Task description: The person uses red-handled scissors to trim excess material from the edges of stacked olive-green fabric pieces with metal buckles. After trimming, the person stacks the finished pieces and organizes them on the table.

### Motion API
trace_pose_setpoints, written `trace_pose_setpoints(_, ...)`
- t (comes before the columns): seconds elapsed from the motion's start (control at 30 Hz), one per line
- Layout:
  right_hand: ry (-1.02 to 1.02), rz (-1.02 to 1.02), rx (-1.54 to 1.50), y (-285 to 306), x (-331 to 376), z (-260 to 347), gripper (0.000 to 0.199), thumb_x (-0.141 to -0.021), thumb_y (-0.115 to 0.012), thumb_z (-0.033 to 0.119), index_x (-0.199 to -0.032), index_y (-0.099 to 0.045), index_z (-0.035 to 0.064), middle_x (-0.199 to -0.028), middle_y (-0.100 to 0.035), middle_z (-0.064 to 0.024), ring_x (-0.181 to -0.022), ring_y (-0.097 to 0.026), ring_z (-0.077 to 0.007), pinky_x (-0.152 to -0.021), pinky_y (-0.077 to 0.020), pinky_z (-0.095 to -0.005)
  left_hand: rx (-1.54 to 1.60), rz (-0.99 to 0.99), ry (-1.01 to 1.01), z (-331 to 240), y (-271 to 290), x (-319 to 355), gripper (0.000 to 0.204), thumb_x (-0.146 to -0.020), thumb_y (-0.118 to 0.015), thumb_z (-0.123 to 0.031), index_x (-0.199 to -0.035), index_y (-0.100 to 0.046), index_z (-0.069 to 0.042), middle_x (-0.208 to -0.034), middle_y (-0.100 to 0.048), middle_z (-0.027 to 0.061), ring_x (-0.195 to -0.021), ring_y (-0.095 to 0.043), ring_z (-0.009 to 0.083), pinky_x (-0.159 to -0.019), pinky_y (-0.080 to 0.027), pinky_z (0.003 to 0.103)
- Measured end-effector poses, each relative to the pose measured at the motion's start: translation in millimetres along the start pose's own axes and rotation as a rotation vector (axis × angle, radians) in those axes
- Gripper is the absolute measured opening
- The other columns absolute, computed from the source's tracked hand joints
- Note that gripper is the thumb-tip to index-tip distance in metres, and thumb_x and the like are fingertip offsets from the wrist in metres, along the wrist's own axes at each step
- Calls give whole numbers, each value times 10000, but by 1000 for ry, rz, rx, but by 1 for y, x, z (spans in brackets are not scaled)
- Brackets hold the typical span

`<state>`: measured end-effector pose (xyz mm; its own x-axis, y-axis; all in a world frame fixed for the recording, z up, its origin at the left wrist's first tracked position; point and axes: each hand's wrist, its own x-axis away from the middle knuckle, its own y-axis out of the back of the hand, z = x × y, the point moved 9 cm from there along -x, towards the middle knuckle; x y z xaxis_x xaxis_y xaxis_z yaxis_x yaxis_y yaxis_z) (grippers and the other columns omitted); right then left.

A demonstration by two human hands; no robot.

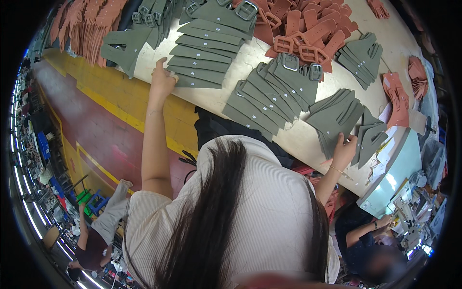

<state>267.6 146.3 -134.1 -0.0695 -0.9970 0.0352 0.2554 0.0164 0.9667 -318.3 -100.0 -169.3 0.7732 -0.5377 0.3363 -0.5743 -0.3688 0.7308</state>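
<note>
My left hand (pixel 163 81) is at the table's near edge, beside a fanned stack of dark green fabric pieces (pixel 202 58). Its index finger stretches out and the other fingers bend; a small pale spot shows at the fingertips, too small to name. To the right, my right hand (pixel 344 151) pinches the edge of a dark green fabric piece (pixel 337 118) in a smaller stack. Some pieces have small white labels. Between my hands lies another fanned green stack (pixel 262 98), with metal buckles (pixel 290 62) at its far end.
Orange-brown pieces with covered buckles (pixel 308 48) heap at the back of the pale table (pixel 215 95). More orange pieces (pixel 86 29) hang at the far left. A pale green tabletop (pixel 392 180) adjoins on the right, where a co-worker (pixel 361 236) sits by a sewing machine. Another person (pixel 98 241) is at left.
</note>
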Motion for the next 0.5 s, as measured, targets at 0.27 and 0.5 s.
trace_pose_setpoints(0.27, 14, -5, -31, -2, -2, -1, 351, -841, -666, 299, -965, -541, -4, -835, -621, -208, -760, -601, -367, -695, -465, -436, -385, -233, -276, -52, -1, 19, 872, -705, -608, -38, -1480, -215, -108, -1417, -261, 344, -1249, -349, 532, -1016, -362, 494)
trace_pose_setpoints(0.5, 7, 17, -21, -2, -2, -2, 330, -842, -667, 261, -956, -539, -21, -853, -610, -221, -763, -592, -369, -696, -458, -435, -486, -459, -583, -100, 6, 48, 726, -692, -586, -17, -1387, -394, -96, -1378, -323, 291, -1250, -347, 478, -1052, -320, 482)
